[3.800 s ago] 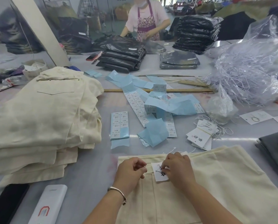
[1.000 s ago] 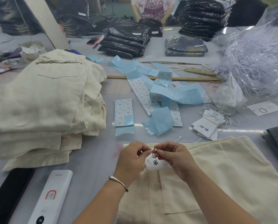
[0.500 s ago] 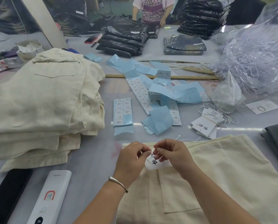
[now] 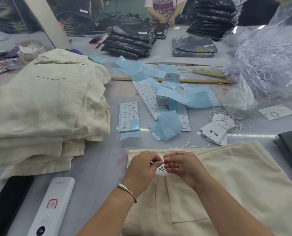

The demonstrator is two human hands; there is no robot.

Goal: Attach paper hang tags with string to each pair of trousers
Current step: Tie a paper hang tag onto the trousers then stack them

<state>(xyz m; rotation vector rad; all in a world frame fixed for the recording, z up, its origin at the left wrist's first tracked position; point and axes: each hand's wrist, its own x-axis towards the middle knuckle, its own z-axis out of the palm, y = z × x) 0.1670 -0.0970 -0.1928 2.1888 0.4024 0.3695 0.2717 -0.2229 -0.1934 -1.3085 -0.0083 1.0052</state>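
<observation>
1. The left hand [image 4: 142,166] and the right hand [image 4: 182,166] meet fingertip to fingertip, both pinching the white string [image 4: 161,160] above the hang tag [image 4: 161,171].
2. The tag hangs over the waistband of cream trousers [image 4: 235,181] lying at the desk's [image 4: 94,167] near edge.
3. A cream trouser stack [image 4: 45,103] sits on the left side.
4. Spare tags [image 4: 216,130] lie just beyond the trousers.
</observation>
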